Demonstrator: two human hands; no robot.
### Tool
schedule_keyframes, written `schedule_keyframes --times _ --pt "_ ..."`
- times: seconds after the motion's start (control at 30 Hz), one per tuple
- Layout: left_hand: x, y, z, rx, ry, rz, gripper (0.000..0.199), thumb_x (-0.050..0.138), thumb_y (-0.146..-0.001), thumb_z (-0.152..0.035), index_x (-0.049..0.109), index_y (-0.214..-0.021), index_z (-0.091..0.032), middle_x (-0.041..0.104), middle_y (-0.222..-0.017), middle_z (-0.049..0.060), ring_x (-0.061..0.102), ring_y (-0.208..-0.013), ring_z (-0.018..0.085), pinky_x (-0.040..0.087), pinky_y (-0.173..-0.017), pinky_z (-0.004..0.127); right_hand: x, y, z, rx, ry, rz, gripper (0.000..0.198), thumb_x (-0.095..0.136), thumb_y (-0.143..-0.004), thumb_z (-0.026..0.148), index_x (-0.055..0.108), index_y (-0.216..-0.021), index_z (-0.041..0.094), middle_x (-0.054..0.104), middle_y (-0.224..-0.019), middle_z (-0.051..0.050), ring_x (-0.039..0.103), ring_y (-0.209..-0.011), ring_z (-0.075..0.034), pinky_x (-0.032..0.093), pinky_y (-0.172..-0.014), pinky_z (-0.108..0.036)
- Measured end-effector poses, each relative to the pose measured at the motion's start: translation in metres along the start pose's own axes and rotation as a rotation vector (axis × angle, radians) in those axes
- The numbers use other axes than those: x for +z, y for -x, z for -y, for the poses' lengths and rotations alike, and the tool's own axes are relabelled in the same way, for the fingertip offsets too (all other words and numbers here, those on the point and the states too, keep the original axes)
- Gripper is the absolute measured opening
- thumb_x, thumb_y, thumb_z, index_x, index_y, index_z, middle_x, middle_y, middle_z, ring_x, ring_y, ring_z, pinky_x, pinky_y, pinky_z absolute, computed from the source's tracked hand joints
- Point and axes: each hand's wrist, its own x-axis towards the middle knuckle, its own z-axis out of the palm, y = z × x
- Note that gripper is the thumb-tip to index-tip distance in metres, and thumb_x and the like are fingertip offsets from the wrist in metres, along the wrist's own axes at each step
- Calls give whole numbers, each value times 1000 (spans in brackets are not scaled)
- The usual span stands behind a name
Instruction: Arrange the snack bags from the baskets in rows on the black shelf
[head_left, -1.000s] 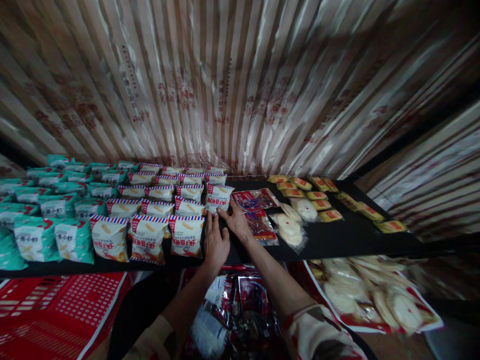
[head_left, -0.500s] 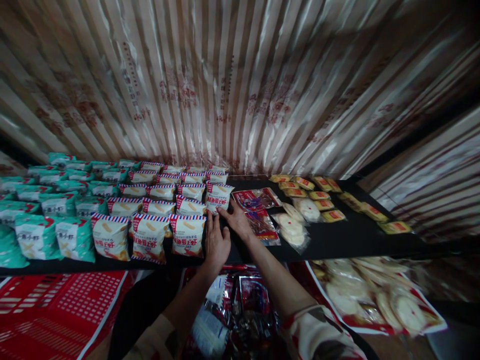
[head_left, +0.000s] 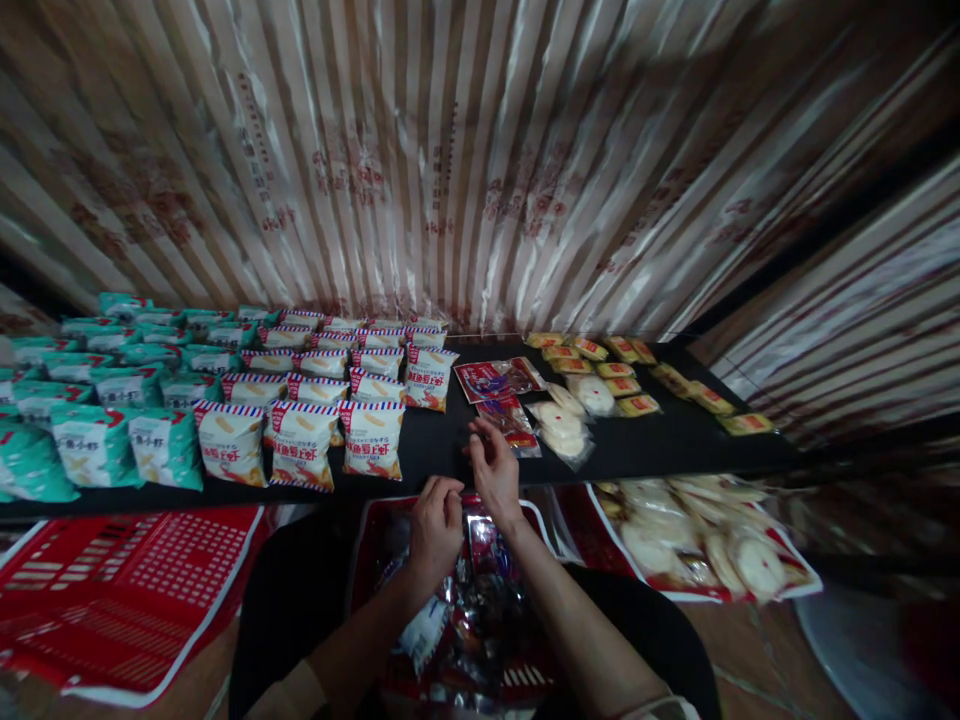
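Note:
My left hand (head_left: 436,522) hovers over the near rim of a red basket (head_left: 541,512), its fingers loosely bent and nothing in them. Just right of it, my right hand (head_left: 493,470) is raised over the shelf's front edge with loosely curled, empty fingers. White snack bags (head_left: 373,440) with red-and-blue striped tops stand in rows left of the hands. One such bag (head_left: 429,378) stands at the right end of its row. Beyond my right hand lie flat red packets (head_left: 510,418). Dark shiny packets (head_left: 487,590) fill the basket below, partly hidden by my forearms.
Teal snack bags (head_left: 94,440) stand in rows at the left of the black shelf (head_left: 442,450). White round items in clear wrap (head_left: 562,435) and yellow packets (head_left: 637,405) lie at right. Below are a red basket (head_left: 172,560) and one holding wrapped white rounds (head_left: 757,565).
Both hands have let go of the striped snack bag at the row's right end and drawn back toward me, over the basket. The bag stays upright on the shelf. The view has shifted slightly.

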Motion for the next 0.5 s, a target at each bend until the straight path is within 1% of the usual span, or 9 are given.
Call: schedule_keyframes --times 0.1,0.17,0.23,0.27,0.33,0.4,0.43,0.5 --pt "-8 43 8 -41 -11 171 25 38 -82 -9 61 -86 -20 63 -87 4 60 -85 15 48 -79 28 -20 47 -3 34 8 12 35 47 -85 40 59 -109 17 69 -92 -7 62 -66 -14 51 -67 -28" --pt "-13 69 20 -159 -78 274 26 39 -80 -7 61 -89 -19 63 -94 5 59 -92 15 45 -85 27 -31 77 -13 97 86 74 32 46 -85 41 62 -102 18 70 -83 -5 63 -70 -16 50 -68 -28" --pt "-18 91 35 -337 -200 351 27 43 -77 -5 61 -93 -17 61 -102 6 57 -99 16 42 -92 27 -39 105 -28 209 218 209 32 45 -85 39 64 -99 18 70 -78 -5 63 -70 -17 49 -68 -28" --pt "-19 99 43 -409 -247 371 28 46 -74 -4 61 -95 -16 60 -105 8 56 -101 17 40 -94 28 -41 117 -36 260 292 308 31 44 -85 37 65 -99 17 70 -78 -5 64 -70 -18 48 -69 -28" --pt "-20 112 58 -504 -301 387 30 49 -70 -3 61 -96 -13 60 -106 10 56 -104 20 38 -97 30 -41 139 -51 313 432 538 30 45 -84 31 67 -99 17 71 -84 -7 65 -75 -19 47 -71 -28" --pt "-19 118 69 -562 -325 380 30 51 -68 -2 62 -94 -12 59 -107 12 55 -108 22 37 -99 31 -38 158 -62 314 525 740 30 48 -82 27 67 -104 17 71 -95 -9 65 -86 -21 46 -77 -28" --pt "-19 120 74 -586 -334 371 30 51 -67 -3 62 -94 -12 59 -109 12 53 -110 22 35 -100 32 -35 166 -66 307 551 808 32 49 -81 25 65 -108 17 70 -102 -10 64 -92 -22 45 -81 -29" --pt "-17 120 81 -631 -343 344 31 52 -66 -3 62 -95 -12 58 -113 14 51 -114 24 33 -102 33 -30 179 -71 308 576 866 39 53 -79 24 61 -116 16 65 -115 -12 60 -105 -23 43 -89 -31"
